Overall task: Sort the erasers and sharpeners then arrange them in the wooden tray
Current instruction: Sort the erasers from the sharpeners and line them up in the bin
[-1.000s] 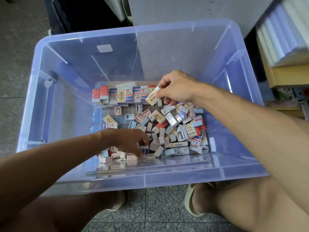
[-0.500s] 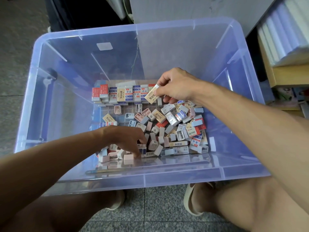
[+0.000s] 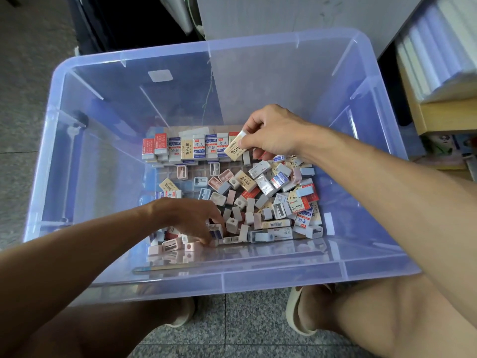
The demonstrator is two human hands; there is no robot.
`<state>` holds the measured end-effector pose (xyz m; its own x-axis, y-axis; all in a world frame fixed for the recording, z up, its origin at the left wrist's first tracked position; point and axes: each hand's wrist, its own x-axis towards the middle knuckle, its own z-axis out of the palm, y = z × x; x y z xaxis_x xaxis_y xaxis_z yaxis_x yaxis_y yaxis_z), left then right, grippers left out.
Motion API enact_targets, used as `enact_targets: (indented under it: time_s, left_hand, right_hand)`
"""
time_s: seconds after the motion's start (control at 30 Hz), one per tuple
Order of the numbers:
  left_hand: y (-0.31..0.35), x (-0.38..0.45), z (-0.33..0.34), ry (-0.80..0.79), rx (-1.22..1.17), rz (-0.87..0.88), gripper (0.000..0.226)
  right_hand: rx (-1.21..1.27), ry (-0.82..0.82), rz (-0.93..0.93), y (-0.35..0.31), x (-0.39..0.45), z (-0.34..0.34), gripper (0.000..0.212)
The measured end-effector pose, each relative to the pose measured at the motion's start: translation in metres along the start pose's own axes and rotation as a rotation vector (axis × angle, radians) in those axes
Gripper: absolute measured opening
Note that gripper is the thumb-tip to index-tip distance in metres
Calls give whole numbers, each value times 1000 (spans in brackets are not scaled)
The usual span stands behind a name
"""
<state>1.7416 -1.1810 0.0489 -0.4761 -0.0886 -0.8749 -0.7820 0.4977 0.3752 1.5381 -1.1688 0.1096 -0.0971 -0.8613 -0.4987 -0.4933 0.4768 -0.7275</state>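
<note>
Leftmost, the left hand [image 3: 192, 220] reaches down to the near wall of the bin [image 3: 77, 81], fingers spread and curled loosely among small sharpeners [image 3: 169, 248] lying there; whether it pinches any one of them I cannot tell, as the palm hides the fingertips. Beyond it, along the far edge of the bin floor, a row [image 3: 188, 148] of erasers stands side by side, labels facing up toward the camera, running left to right. The wooden tray [image 3: 196, 167] seems to be the gridded base showing just in front of that row, though little of it is visible.

Further right, the right hand [image 3: 273, 135] pinches a cream eraser [image 3: 235, 148] between thumb and forefinger, the other fingers curled. This eraser hangs at the right end of the row, touching or nearly touching the last standing piece. Its long axis tilts, the upper end toward the hand and up-right, the lower end down-left toward the row, so it is not yet parallel with its neighbours. My guess is that placing it calls for a slight turn to stand it square, then a press against the row's end. The right hand is clearly the nearer one for this.

To the right and nearer, the loose pile [image 3: 271, 202] of mixed erasers and sharpeners is unsorted, so much of the task remains.
</note>
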Motion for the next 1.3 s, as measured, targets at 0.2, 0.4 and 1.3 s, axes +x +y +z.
enact_targets:
  time_s: [0.2, 0.4, 1.3]
  left_hand:
    - [4, 6, 8, 94, -97, 74, 40]
    - [12, 5, 5, 46, -90, 99, 44]
    - [4, -22, -7, 324, -243, 215, 19]
  right_hand:
    - [-1, -9, -4, 0, 0, 0, 7]
    - [-6, -13, -6, 1, 1, -2, 7]
    - [28, 5, -10, -2, 6, 0, 4]
